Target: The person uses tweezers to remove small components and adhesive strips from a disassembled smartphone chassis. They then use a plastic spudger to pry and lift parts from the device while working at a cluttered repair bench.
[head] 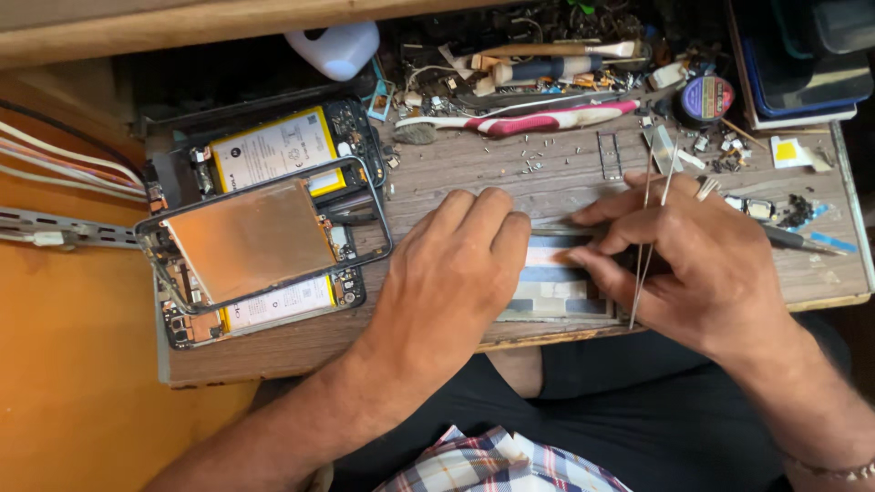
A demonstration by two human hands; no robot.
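While the flat phone panel [556,282] lies at the near edge of the wooden bench [474,173], the left hand [456,273] presses it flat, fingers closed down; the right hand [702,264], pinching tweezers [649,237], fingertips a strip. Steady pressure seems wise; opened phones [264,228] lie left.

Worn, scratched grey wooden workbench [474,173], matt coppery foil sheet in a thin black metal phone frame [251,239], glossy yellow-and-white paper-labelled battery [273,148], thin shiny steel tweezers [649,228], pink-and-white plastic toothbrush [547,118], checked woven cloth [497,460]
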